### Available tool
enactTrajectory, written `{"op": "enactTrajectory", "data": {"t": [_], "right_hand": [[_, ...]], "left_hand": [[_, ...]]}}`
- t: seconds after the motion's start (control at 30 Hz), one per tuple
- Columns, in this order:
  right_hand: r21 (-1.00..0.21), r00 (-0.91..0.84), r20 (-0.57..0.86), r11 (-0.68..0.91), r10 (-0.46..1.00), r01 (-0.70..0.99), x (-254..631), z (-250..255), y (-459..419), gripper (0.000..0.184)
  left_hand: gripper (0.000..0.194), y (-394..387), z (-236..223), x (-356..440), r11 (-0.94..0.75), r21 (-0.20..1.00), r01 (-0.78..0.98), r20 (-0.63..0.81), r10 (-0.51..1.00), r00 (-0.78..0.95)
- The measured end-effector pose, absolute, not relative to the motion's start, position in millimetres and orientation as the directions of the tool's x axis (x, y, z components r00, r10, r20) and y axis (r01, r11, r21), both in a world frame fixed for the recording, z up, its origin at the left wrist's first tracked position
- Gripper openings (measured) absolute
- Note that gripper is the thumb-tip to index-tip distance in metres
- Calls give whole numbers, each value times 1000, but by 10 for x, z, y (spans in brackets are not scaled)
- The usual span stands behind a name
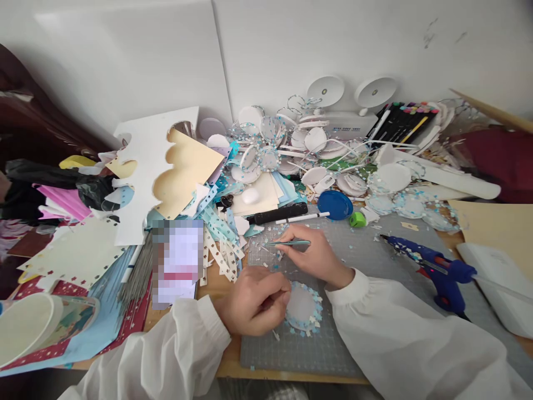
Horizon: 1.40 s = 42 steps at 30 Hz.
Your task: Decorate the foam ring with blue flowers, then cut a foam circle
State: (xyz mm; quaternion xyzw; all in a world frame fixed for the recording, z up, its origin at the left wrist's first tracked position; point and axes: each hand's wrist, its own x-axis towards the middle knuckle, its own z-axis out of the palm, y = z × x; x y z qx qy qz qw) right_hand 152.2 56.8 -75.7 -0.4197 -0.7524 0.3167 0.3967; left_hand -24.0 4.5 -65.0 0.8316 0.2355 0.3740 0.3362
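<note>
The right hand (314, 253) held slim tweezers (293, 243) between thumb and fingers, their tips close above pale scraps on the cutting mat (350, 244); whether the tips gripped a piece could not be told. The left hand (256, 300) was curled, thumb against forefinger, at the left edge of a round white disc (303, 304); whether it pinched anything was hidden. The disc lay flat on the mat, between the left hand and the right sleeve. It looked light and fairly stiff, its smooth face perhaps a little slippery, its border of small blue and white cutouts the fragile part, so the plain centre or the underside seemed the safer hold. The tweezers looked thin and springy, best taken along the middle of their arms. Farther out, the mat was matte grey and gridded; a hard blue glue gun (441, 266) lay to the right, limp punched paper strips (220, 253) to the left, and beyond stood a glossy round blue lid (335, 205) and a scallop-cut white card (139, 183).
</note>
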Motion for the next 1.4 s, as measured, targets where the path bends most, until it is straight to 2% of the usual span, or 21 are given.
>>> {"op": "enactTrajectory", "data": {"t": [0.17,0.3,0.4,0.53,0.6,0.67,0.73,0.87,1.03,1.17,1.4], "right_hand": [[-825,-263,383,456,885,333,1533,-720,558,13],[-847,-178,412,447,894,287,1605,-583,513,11],[-869,-102,418,430,903,245,1720,-495,427,11],[-922,-10,373,372,928,107,1871,-530,280,13],[-941,4,337,336,942,24,1895,-587,218,14],[-952,-11,307,307,952,-20,1880,-633,168,14],[-955,-40,297,295,954,-43,1844,-657,131,14],[-960,-71,269,262,960,-95,1802,-651,103,14],[-959,57,223,229,973,-169,1859,-600,172,20],[-954,107,207,225,973,-198,1886,-594,212,20],[-952,-89,289,276,953,-130,1823,-628,112,16]], "left_hand": [[11,45,-648,-243,-655,744,128,464,645,607],[11,42,-641,-253,-604,781,161,429,705,564],[16,37,-624,-262,-506,835,216,352,793,498],[18,42,-614,-250,-285,923,257,186,919,349],[14,56,-621,-230,-191,948,255,115,952,285],[21,75,-634,-208,-154,958,243,86,959,269],[28,93,-650,-192,-168,956,241,97,955,280],[17,117,-679,-189,-268,917,296,187,943,274],[20,137,-683,-208,-264,876,404,196,960,202],[22,144,-667,-218,-259,869,421,198,963,183],[19,121,-643,-218,-358,842,404,250,922,296]]}}
